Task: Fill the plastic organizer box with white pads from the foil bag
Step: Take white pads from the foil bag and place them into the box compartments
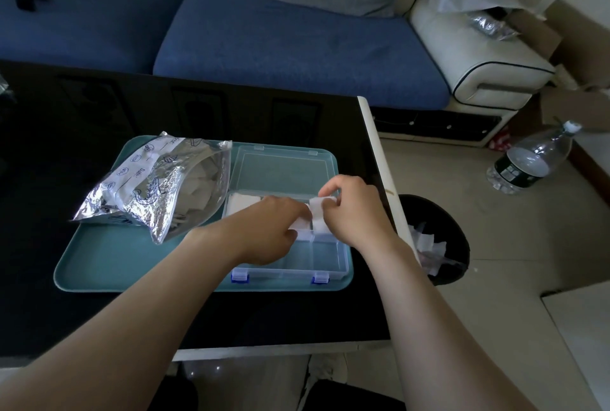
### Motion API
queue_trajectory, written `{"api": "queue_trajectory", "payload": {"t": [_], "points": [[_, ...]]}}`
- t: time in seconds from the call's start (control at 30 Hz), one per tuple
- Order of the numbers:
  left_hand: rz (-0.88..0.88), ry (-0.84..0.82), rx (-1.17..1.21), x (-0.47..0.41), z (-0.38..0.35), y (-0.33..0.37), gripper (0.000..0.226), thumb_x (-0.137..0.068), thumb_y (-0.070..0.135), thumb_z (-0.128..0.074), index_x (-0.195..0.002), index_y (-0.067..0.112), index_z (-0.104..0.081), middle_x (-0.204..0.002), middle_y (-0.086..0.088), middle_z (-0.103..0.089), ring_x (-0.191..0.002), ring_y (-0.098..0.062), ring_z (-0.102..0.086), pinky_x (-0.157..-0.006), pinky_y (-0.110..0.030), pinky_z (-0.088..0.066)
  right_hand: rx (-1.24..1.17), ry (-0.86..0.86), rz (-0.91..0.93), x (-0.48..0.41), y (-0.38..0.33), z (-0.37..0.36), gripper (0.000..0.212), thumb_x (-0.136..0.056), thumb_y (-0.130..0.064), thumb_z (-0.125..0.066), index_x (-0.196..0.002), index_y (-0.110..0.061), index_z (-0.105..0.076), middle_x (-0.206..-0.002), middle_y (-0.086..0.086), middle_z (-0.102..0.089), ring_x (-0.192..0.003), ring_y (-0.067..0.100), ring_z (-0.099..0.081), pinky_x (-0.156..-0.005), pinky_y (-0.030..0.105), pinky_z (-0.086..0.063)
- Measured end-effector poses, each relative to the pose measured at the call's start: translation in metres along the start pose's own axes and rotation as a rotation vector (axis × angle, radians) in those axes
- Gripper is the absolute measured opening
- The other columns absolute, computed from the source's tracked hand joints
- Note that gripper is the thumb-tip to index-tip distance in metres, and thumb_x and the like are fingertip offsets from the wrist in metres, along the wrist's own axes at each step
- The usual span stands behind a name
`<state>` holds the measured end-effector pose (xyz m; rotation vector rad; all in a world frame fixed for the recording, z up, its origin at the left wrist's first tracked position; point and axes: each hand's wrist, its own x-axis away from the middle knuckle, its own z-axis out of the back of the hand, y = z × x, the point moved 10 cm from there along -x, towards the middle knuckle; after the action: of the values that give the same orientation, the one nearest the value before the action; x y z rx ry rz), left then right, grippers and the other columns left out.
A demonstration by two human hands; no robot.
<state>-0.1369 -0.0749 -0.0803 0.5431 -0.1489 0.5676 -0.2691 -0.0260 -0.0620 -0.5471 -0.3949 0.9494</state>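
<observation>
the open organizer box (330,262) lies on the teal tray (115,262), long axis left to right, blue latches toward the person. the left hand (267,229) and right hand (356,212) pinch a white pad (318,212) over its rear compartments. the foil bag (155,186) lies just left of it.

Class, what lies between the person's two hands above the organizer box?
A white pad, gripped by the left hand and right hand; head view.
</observation>
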Motion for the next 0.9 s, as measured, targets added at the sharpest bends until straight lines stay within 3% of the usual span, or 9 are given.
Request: {"api": "queue_trajectory", "payload": {"t": [0.13,0.3,0.5,0.7,0.77,0.9], "points": [[0.01,-0.063,-0.009,-0.003,-0.006,-0.003,0.047,-0.106,0.016,-0.05,-0.152,0.023,-0.048,-0.16,-0.001,-0.047,-0.148,-0.022,-0.041,-0.119,-0.037,-0.036,0.062,-0.006,0.016,-0.004,-0.002,0.0,0.022,-0.094,-0.006,-0.065,-0.097,-0.019,-0.082,-0.102,-0.004,-0.075,-0.089,0.011,-0.069,-0.061,0.012,-0.045],[0.009,-0.086,-0.02,-0.009,-0.006,-0.007,0.044,-0.105,0.017,-0.048,-0.148,0.025,-0.055,-0.153,-0.001,-0.054,-0.14,-0.023,-0.047,-0.114,-0.041,-0.041,0.186,0.063,0.03,-0.009,-0.002,0.002,0.025,-0.09,-0.004,-0.065,-0.089,-0.02,-0.085,-0.098,-0.003,-0.078,-0.085,0.015,-0.071,-0.055,0.013,-0.043],[0.013,-0.097,-0.051,-0.012,-0.004,-0.003,0.041,-0.107,0.022,-0.049,-0.147,0.023,-0.056,-0.148,-0.004,-0.055,-0.138,-0.026,-0.047,-0.111,-0.039,-0.042,0.295,0.116,-0.06,-0.013,0.019,0.002,0.016,-0.078,-0.004,-0.076,-0.078,-0.02,-0.075,-0.085,-0.004,-0.07,-0.079,0.018,-0.068,-0.055,0.023,-0.046],[0.005,-0.07,-0.035,-0.013,-0.001,-0.001,0.037,-0.105,0.02,-0.048,-0.139,0.024,-0.064,-0.139,-0.004,-0.061,-0.13,-0.026,-0.053,-0.099,-0.032,-0.041,0.247,0.106,-0.047,-0.015,0.017,-0.003,0.02,-0.077,-0.019,-0.085,-0.091,-0.017,-0.071,-0.094,-0.003,-0.067,-0.084,0.016,-0.066,-0.05,0.02,-0.036],[0.002,-0.061,-0.027,-0.013,-0.001,-0.001,0.036,-0.104,0.018,-0.048,-0.134,0.023,-0.067,-0.135,-0.005,-0.064,-0.125,-0.026,-0.056,-0.095,-0.031,-0.042,0.264,0.089,-0.043,-0.017,0.017,-0.008,0.023,-0.077,-0.022,-0.087,-0.095,-0.017,-0.072,-0.097,-0.002,-0.067,-0.087,0.017,-0.066,-0.054,0.021,-0.043],[0.01,0.001,-0.018,-0.009,0.009,0.001,0.04,-0.105,0.012,-0.043,-0.133,0.019,-0.071,-0.136,-0.005,-0.067,-0.126,-0.025,-0.06,-0.105,-0.038,-0.049,0.275,0.076,-0.086,-0.017,0.02,-0.012,0.021,-0.078,-0.019,-0.085,-0.095,-0.017,-0.073,-0.099,0.0,-0.067,-0.091,0.02,-0.066,-0.066,0.028,-0.056]]}}
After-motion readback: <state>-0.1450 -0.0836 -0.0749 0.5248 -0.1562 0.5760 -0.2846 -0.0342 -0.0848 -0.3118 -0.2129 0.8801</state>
